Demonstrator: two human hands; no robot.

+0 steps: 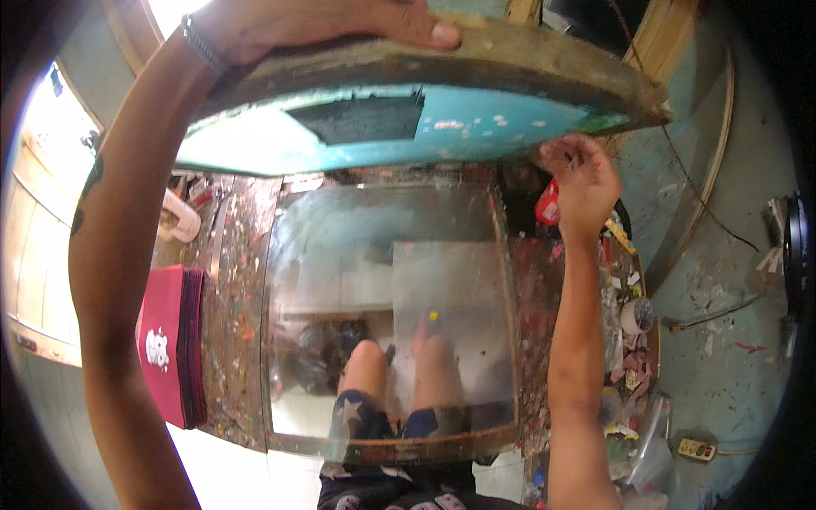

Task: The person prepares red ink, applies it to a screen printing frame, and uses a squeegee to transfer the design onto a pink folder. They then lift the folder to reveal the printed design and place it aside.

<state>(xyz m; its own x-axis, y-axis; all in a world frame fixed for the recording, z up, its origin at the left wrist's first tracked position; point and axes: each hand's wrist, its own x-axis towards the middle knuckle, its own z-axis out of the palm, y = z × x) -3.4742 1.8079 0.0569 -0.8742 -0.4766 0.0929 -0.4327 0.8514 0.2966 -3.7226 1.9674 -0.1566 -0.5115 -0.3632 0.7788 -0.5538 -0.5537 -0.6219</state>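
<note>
Above the far edge of the glass-topped table (280, 280), both hands hold up a flat wooden frame (425, 110), tilted so its underside faces the camera. Frame wood is rough, worn, grey-brown along the top rail; underside is stretched mesh coated turquoise, smooth and matte, flecked with small white paint spots. A dark rectangular patch sits left of centre in the turquoise field. The frame's right corner tapers to a blunt point.

Left hand (314, 25): fingers curled over the top rail, thumb lying flat along the wood, closed on the frame. A metal-link bracelet (200, 42) circles the wrist.

Right hand (582, 178): raised at the frame's lower right edge, fingertips bunched and pinched against the turquoise rim. Whether they grip the edge or only touch it I cannot tell.

Table top is a clear glass pane set in a wooden surround; the person's bare knees show through it. Wood surround is thickly crusted with multicoloured dried paint splatter. A second, frosted rectangular sheet (450, 314) lies on the glass toward its right side.

At the table's left edge lies a stack of red fabric (170, 340), folded, with a white print. Along the right edge: small jars, scraps and plastic bags, heavily paint-stained. Red packet (548, 204) near the far right corner, just beside the right wrist.
</note>
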